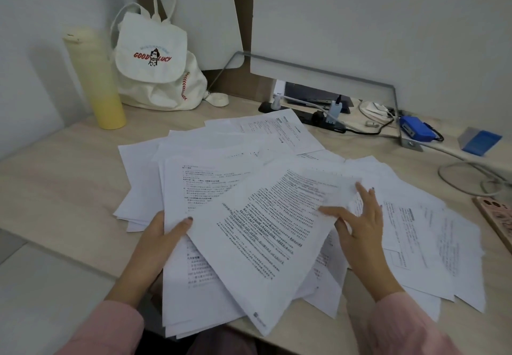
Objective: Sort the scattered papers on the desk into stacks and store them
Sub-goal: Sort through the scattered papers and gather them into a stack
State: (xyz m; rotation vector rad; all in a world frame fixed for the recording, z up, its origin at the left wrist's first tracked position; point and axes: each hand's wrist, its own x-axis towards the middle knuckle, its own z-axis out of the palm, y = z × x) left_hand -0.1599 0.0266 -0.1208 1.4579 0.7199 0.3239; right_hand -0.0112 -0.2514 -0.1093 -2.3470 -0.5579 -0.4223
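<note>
Several white printed papers lie fanned across the middle of the wooden desk [69, 166]. My left hand [155, 241] grips the left edge of a thick stack of papers [194, 285] that hangs over the desk's front edge. On top of that stack a tilted printed sheet [266, 232] lies, and my right hand [357, 224] pinches its right edge between thumb and fingers. More loose sheets [421, 232] spread out to the right beneath that hand, and others [279, 130] lie toward the back.
A yellow bottle [97, 83] and a white canvas backpack [158, 63] stand at the back left. A power strip with cables [324, 119], a blue box [415, 130] and a blue pad [479, 141] sit at the back right. A phone [498, 218] lies at the right edge.
</note>
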